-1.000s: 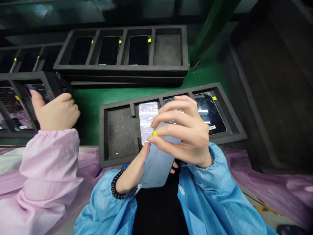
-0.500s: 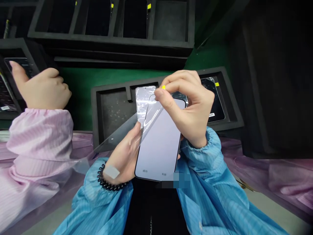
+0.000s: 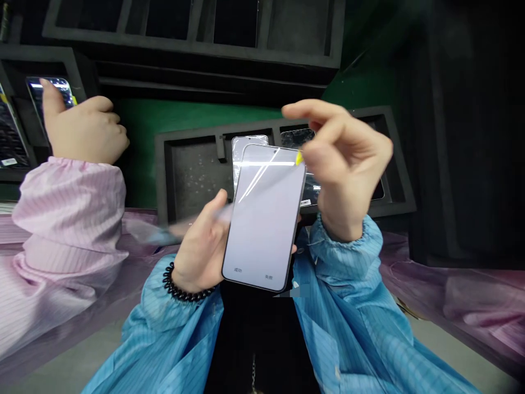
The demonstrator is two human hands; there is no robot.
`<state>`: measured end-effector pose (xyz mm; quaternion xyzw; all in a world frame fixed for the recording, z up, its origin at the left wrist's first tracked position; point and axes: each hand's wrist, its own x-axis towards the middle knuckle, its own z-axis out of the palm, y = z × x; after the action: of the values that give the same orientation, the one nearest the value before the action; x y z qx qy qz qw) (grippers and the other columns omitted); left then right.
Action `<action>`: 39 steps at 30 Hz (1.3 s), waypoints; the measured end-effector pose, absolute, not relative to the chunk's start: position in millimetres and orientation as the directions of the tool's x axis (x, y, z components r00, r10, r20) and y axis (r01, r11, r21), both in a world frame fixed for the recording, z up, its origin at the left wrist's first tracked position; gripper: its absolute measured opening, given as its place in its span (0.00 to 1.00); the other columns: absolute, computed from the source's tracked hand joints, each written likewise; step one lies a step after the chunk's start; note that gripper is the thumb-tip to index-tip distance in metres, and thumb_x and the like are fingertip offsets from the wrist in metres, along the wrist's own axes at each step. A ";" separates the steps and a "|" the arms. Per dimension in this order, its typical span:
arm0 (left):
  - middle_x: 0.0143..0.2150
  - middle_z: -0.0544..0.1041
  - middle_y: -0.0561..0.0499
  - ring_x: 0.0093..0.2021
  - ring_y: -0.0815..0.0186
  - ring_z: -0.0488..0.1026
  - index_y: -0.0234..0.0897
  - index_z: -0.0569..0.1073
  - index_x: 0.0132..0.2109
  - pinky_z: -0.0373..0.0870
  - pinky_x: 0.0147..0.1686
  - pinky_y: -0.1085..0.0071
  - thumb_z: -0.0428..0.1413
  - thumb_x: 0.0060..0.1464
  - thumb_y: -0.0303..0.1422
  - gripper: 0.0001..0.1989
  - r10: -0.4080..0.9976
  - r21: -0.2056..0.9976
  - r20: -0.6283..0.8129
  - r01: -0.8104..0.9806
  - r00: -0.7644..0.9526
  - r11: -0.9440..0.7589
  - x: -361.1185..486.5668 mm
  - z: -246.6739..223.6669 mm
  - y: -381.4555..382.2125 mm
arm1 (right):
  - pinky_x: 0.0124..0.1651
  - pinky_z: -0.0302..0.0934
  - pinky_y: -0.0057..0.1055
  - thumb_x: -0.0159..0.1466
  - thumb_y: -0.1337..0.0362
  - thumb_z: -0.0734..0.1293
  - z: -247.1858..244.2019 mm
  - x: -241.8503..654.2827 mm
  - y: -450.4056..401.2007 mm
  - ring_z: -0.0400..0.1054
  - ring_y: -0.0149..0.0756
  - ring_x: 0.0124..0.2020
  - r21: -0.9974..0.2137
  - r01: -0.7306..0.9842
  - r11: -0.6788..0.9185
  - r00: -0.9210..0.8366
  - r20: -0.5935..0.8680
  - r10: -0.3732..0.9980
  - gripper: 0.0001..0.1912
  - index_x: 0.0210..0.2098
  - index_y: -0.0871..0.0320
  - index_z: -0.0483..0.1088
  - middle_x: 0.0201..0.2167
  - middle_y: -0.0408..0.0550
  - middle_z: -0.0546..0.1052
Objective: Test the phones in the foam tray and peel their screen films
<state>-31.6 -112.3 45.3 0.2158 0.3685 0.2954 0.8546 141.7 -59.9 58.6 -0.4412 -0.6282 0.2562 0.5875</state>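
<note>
My left hand [image 3: 205,246] is wrapped round a phone [image 3: 262,224] with a lit pale screen, its thumb along the left edge. Two short lines of dark characters show at the bottom of the screen. A yellow tab [image 3: 299,158] sits at the phone's top right corner, and bright streaks cross the upper screen. Just right of that corner, my right hand [image 3: 350,158] is raised, index finger stretched out and thumb blurred beside the tab. A blurred clear film [image 3: 153,232] trails left of my left hand.
Behind the held phone, a dark foam tray [image 3: 162,180] holds other phones, one with a bright screen [image 3: 239,158]. Another person's hand [image 3: 88,131] is over a tray at the left. A larger compartmented tray [image 3: 192,52] lies at the top, on the green surface [image 3: 164,112].
My right hand has let go of the yellow tab and moved right, its fingers parting. The clear film has swung down and left, and the tab is now at the phone's right corner.
</note>
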 end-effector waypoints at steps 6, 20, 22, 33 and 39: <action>0.54 0.80 0.46 0.59 0.48 0.74 0.42 0.71 0.59 0.76 0.55 0.44 0.41 0.64 0.54 0.30 0.864 0.800 -0.498 -0.344 0.076 0.491 -83.6 25.1 -103.8 | 0.47 0.68 0.45 0.66 0.60 0.64 35.3 178.4 -77.2 0.73 0.43 0.41 -0.836 0.254 0.486 0.225 0.540 0.811 0.16 0.22 0.54 0.69 0.36 0.48 0.79; 0.69 0.65 0.50 0.73 0.52 0.55 0.40 0.74 0.60 0.46 0.75 0.50 0.45 0.67 0.49 0.26 0.880 0.843 0.344 0.521 -0.326 -0.136 -111.8 -13.2 -115.4 | 0.51 0.66 0.44 0.71 0.62 0.63 -8.9 158.8 -96.6 0.71 0.43 0.49 -0.423 0.541 0.727 -0.543 0.484 0.686 0.11 0.40 0.59 0.76 0.49 0.57 0.79; 0.65 0.70 0.52 0.70 0.49 0.59 0.43 0.78 0.55 0.39 0.75 0.44 0.41 0.68 0.46 0.25 0.780 0.625 0.595 0.723 -0.197 -0.294 -122.2 -24.2 -131.4 | 0.54 0.65 0.46 0.71 0.61 0.63 -10.5 156.8 -96.4 0.71 0.44 0.50 -0.370 0.558 0.742 -0.593 0.449 0.669 0.12 0.43 0.59 0.76 0.52 0.57 0.78; 0.72 0.59 0.54 0.74 0.41 0.46 0.53 0.76 0.58 0.15 0.71 0.37 0.42 0.62 0.57 0.28 0.931 0.489 0.353 0.830 0.092 -0.267 -161.9 -61.1 -169.7 | 0.65 0.56 0.54 0.70 0.60 0.65 -7.2 152.9 -95.7 0.69 0.47 0.57 -0.241 0.598 0.765 -0.738 0.207 0.642 0.16 0.55 0.58 0.72 0.63 0.56 0.72; 0.72 0.59 0.52 0.73 0.42 0.49 0.53 0.73 0.61 0.26 0.73 0.36 0.41 0.60 0.60 0.33 0.913 0.485 0.400 0.827 0.079 -0.284 -164.2 -62.2 -168.8 | 0.64 0.56 0.54 0.72 0.57 0.61 -8.0 153.0 -95.1 0.68 0.48 0.58 -0.228 0.611 0.758 -0.723 0.230 0.652 0.23 0.62 0.60 0.66 0.62 0.58 0.72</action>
<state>-164.2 -168.8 -62.2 0.7316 0.5947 0.3268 0.0658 153.0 -95.1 -8.0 -0.3411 -0.9256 0.0683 0.1496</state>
